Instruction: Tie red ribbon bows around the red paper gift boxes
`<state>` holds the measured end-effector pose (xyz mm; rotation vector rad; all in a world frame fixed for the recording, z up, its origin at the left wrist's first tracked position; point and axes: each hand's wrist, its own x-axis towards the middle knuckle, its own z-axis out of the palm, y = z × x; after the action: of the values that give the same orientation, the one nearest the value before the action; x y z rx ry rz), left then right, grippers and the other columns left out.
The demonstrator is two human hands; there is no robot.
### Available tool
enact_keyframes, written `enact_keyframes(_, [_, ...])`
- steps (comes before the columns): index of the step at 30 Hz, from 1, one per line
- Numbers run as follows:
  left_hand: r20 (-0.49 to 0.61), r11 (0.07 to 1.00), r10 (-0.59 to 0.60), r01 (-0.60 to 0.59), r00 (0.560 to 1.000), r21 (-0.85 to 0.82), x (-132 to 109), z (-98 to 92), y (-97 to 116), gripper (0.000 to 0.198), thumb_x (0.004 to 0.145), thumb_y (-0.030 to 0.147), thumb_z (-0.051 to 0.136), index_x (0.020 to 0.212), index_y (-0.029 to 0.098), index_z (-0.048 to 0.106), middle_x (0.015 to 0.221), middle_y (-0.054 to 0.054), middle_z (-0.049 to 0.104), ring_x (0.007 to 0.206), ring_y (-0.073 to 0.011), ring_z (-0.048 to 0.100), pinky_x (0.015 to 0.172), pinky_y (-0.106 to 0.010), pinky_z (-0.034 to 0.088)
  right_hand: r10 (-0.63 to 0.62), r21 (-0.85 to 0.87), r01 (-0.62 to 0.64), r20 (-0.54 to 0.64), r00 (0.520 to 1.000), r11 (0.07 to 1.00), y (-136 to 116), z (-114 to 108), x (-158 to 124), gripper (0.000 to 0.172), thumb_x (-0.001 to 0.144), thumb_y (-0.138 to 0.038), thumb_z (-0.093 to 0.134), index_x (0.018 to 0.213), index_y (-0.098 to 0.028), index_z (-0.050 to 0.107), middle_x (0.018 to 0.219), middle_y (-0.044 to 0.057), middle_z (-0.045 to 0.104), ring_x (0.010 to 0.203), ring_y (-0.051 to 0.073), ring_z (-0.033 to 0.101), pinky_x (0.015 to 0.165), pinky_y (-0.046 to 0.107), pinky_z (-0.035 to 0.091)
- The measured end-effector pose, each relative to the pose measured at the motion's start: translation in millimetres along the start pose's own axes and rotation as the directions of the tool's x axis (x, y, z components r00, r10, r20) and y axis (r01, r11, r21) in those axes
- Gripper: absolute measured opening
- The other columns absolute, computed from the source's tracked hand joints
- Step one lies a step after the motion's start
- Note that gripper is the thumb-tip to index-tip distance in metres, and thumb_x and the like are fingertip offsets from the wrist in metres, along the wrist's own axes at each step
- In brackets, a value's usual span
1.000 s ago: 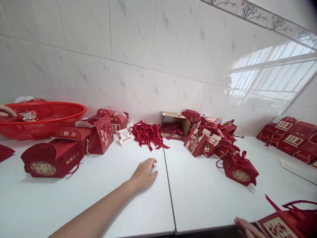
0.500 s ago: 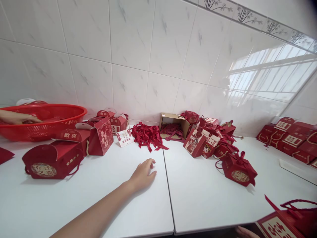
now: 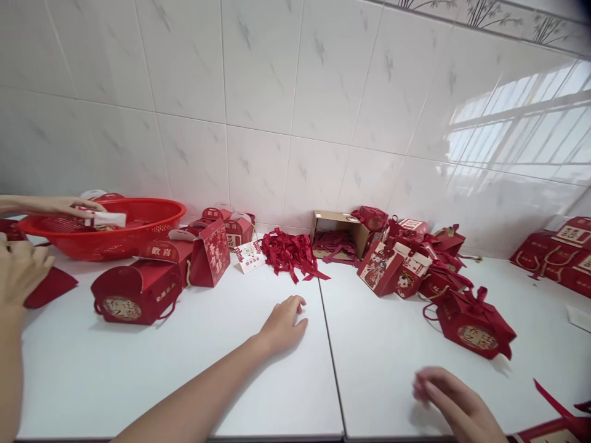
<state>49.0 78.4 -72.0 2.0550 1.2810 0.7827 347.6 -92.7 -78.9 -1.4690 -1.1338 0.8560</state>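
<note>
My left hand (image 3: 283,324) rests on the white table (image 3: 258,394), its fingers loosely curled and slightly apart, holding nothing. At the lower right, my right hand (image 3: 446,394) hovers over the table with bent fingers, blurred by motion; nothing shows in it. Beyond my left hand lies a heap of red ribbons (image 3: 290,251), beside an open cardboard box (image 3: 360,234) with dark red strips inside. A red gift box with a bow (image 3: 475,326) stands past my right hand. Part of another red box (image 3: 549,431) shows at the bottom right edge.
Another person's hand (image 3: 85,206) holds a white and red packet over a red basket (image 3: 161,212); another hand (image 3: 23,271) is at the left edge. Red boxes (image 3: 133,292) stand on the left, more boxes (image 3: 378,267) right of centre, and red bags (image 3: 554,252) far right.
My right hand has come up over the table from the red box at the lower right. The view has turned slightly left. The other person's hand has lifted a packet, and another hand has appeared.
</note>
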Motion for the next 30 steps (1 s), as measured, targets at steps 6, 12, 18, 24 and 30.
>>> enact_keyframes(6, [0.002,0.999,0.004,-0.004,1.0,0.038,-2,-0.8,0,0.025,0.079,0.031,0.05,0.101,0.023,0.054,0.095,-0.004,0.06,0.078,-0.0211,0.052,0.072,-0.034,0.041,-0.1,-0.308,0.362,0.624,0.775,0.88,-77,79,62,0.035,0.079,-0.041,0.059,0.111,-0.029,0.065,0.114,0.006,0.065,0.094,0.023,0.064,0.076,0.031,0.053])
enact_keyframes(12, [-0.147,0.996,-0.031,0.042,0.989,0.075,9,-1.2,-5,0.018,0.077,0.022,0.052,0.095,0.021,0.054,0.104,-0.006,0.058,0.102,-0.0238,0.05,0.087,-0.033,0.041,-0.157,-0.435,0.545,0.661,0.734,0.717,-70,153,145,0.016,0.077,-0.023,0.058,0.085,-0.023,0.072,0.085,0.003,0.072,0.076,0.019,0.065,0.07,0.028,0.048])
enact_keyframes(18, [-0.542,0.901,-0.308,0.422,0.782,0.096,40,-48.0,-41,0.046,0.079,0.021,0.052,0.121,0.01,0.039,0.128,-0.023,0.041,0.123,-0.0376,0.034,0.097,-0.049,0.032,-0.328,-0.508,0.519,0.421,0.846,0.687,-40,206,167,0.025,0.081,-0.012,0.044,0.094,-0.018,0.065,0.085,0.007,0.065,0.075,0.021,0.059,0.069,0.031,0.041])
enact_keyframes(24, [-0.67,0.791,-0.463,0.612,0.58,-0.017,68,-83.2,-65,0.045,0.083,0.033,0.056,0.119,0.007,0.047,0.128,-0.024,0.045,0.123,-0.0357,0.039,0.097,-0.049,0.033,-0.376,-0.443,0.534,0.398,0.837,0.72,-23,202,165,0.02,0.078,-0.013,0.05,0.088,-0.021,0.065,0.079,0.002,0.06,0.07,0.017,0.054,0.068,0.028,0.039])
enact_keyframes(30, [-0.711,0.855,-0.413,0.512,0.569,-0.086,97,-105.8,-35,0.021,0.081,0.034,0.056,0.089,0.016,0.065,0.125,-0.014,0.055,0.125,-0.0358,0.036,0.095,-0.051,0.032,-0.39,-0.323,0.462,0.265,0.882,0.826,-22,206,175,0.019,0.075,-0.014,0.05,0.085,-0.019,0.065,0.082,0.004,0.063,0.067,0.016,0.056,0.068,0.029,0.044])
